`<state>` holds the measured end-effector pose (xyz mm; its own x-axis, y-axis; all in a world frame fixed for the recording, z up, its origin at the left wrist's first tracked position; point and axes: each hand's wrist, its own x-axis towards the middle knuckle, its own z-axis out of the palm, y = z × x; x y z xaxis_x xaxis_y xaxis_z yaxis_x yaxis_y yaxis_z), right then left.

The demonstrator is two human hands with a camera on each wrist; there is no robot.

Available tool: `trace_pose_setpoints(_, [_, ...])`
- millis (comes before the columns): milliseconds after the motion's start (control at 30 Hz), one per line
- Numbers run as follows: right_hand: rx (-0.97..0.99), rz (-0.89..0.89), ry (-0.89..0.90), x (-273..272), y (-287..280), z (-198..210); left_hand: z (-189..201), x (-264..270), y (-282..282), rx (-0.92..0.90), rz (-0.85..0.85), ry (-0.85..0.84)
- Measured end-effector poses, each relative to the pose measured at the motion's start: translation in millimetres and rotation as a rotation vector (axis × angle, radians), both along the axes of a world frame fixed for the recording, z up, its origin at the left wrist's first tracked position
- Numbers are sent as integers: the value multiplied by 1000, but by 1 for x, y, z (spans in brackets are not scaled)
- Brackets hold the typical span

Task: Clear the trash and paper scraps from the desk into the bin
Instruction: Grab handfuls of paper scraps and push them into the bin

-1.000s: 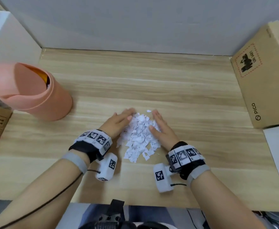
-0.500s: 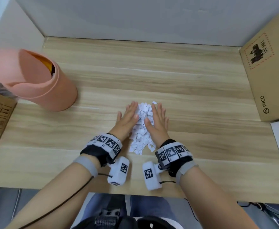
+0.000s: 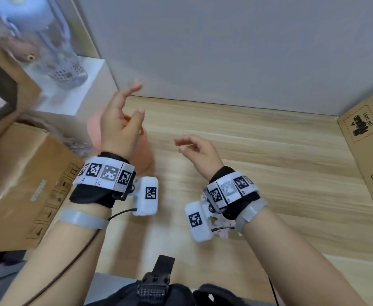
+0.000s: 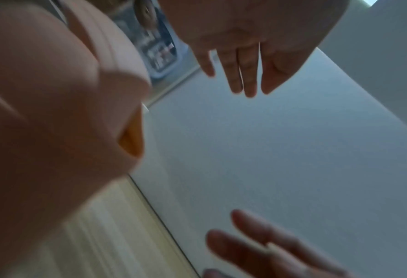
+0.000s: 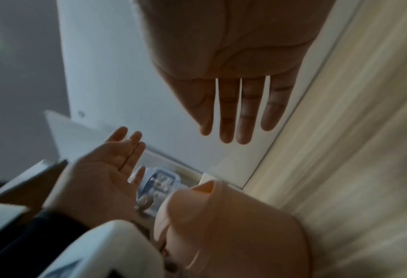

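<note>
My left hand (image 3: 126,107) is raised above the pink bin (image 3: 144,151) at the desk's left, fingers spread, holding nothing. To its right my right hand (image 3: 187,145) hovers over the desk with fingers loosely bent, also holding nothing. A few white paper scraps (image 3: 222,233) peek out on the desk under my right wrist; the rest there is hidden. In the left wrist view the bin (image 4: 55,94) fills the left side, its orange inside showing. The right wrist view shows my right hand's straight fingers (image 5: 245,112), my left palm (image 5: 102,169) and the bin (image 5: 233,225) below.
Brown cardboard boxes (image 3: 26,184) stand left of the bin. Behind them, a white ledge (image 3: 75,91) carries a clear cup. A PICO carton (image 3: 370,151) sits at the desk's right. The grey wall (image 3: 225,51) closes the back, and the wooden desk (image 3: 269,151) lies between.
Both hands lifted off the scrap pile they were pressing together and moved up and left to the bin. The heap is no longer between them. The head view swung left.
</note>
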<state>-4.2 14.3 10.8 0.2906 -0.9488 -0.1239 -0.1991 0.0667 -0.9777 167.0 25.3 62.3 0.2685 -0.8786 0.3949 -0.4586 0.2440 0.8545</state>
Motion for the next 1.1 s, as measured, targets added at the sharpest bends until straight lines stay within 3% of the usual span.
trace_pose_setpoints(67, [-72, 113, 89, 29, -5, 5, -10, 35, -2, 19, 156, 25])
trace_pose_setpoints(133, [-139, 244, 186, 54, -9, 4, -23, 61, -4, 176, 232, 80])
trace_pose_setpoints(200, [-191, 375, 309, 72, -12, -3, -34, 76, -5, 367, 228, 183])
trace_pose_setpoints(300, [-234, 456, 449, 85, -13, -12, -46, 82, -3, 505, 141, 413])
trace_pose_setpoints(467, [-243, 340, 537, 63, -8, -19, -52, 61, -4, 542, -124, 370])
trace_pose_setpoints(667, [-242, 310, 613, 18, 11, -16, -46, 19, -7, 554, -348, -2])
trace_pose_setpoints(733, [-227, 311, 601, 6, 15, -14, -44, 6, -7, 550, -354, -94])
trace_pose_setpoints(833, [-181, 245, 447, -15, 19, -10, -43, -10, -5, 495, -323, -128])
trace_pose_setpoints(967, [-137, -141, 303, -59, 20, -6, -47, -23, -2, 440, -274, -65])
trace_pose_setpoints(1033, [-37, -224, 378, -80, 19, -15, -49, -27, 0, 433, -260, -28])
trace_pose_setpoints(1100, [105, -129, 579, -95, 22, -32, -50, -29, 2, 437, -241, 17])
